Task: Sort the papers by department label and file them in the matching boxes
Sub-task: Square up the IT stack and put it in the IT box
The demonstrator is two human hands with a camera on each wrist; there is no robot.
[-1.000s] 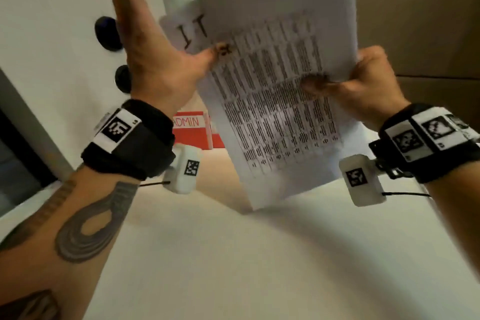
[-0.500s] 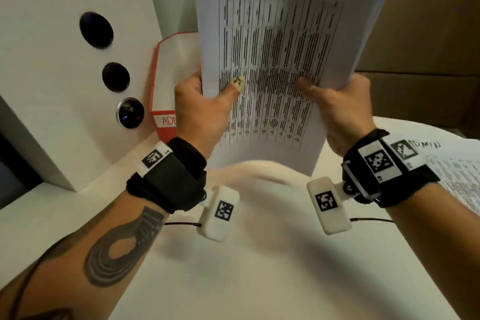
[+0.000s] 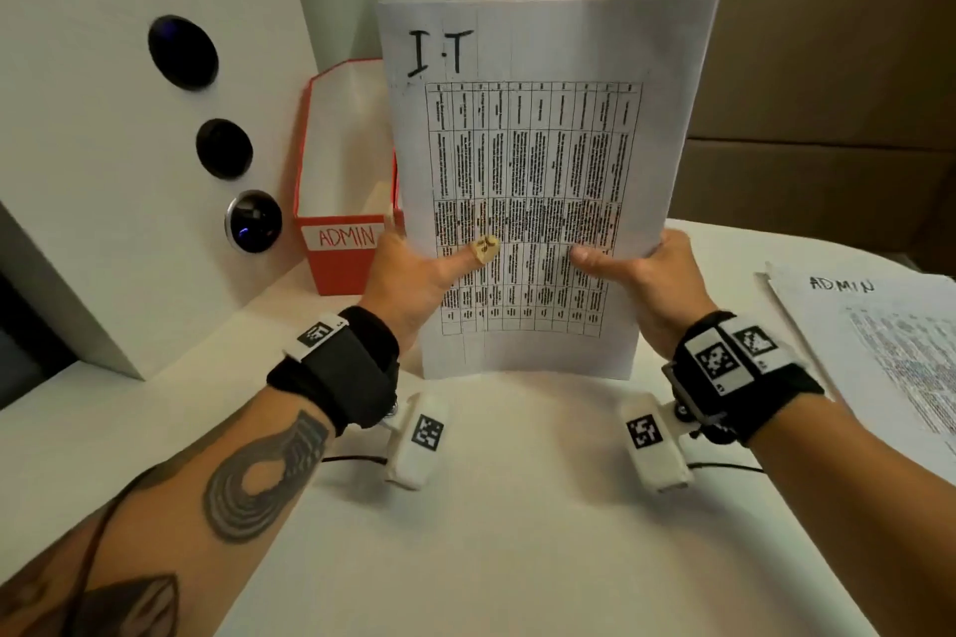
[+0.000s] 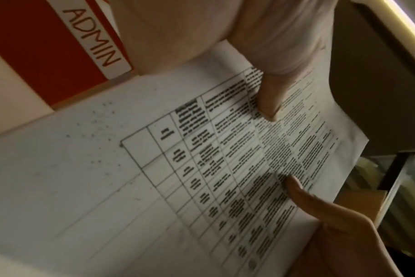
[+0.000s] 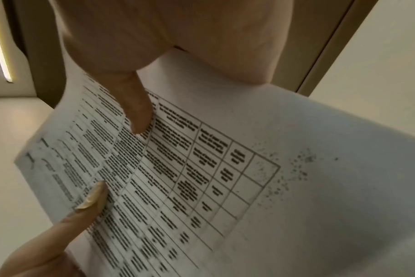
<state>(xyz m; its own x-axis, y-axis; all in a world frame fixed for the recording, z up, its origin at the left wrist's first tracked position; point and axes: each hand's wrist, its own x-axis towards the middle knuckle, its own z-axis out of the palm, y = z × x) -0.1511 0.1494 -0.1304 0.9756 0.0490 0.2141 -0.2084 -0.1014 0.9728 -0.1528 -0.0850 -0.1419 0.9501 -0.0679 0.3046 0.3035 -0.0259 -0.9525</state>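
At the far left stands a white cabinet (image 3: pixel 103 160) with three dark round lenses down its face. Just right of it, on the white counter (image 3: pixel 517 533), sits a red box (image 3: pixel 344 202) with a white strip lettered "ADMIN"; its open top shows a pale inside.

The left hand (image 3: pixel 414 279) grasps the lower left edge of a sheet of paper (image 3: pixel 543 160), thumb pressed flat across the printed table on the front, the other fingers hidden behind the page. The sheet is held upright above the counter, partly covering the box's right side, with "I.T" handwritten at its top left above a dense grid of text. In the left wrist view the same thumb (image 4: pixel 270 101) pins the page.

The right hand (image 3: pixel 652 274) grasps the lower right edge the same way, thumb on the front.

Further right, a stack of papers (image 3: pixel 879 352) headed "ADMIN" lies flat on the counter. Brown cardboard boxes (image 3: pixel 802 67) fill the background.
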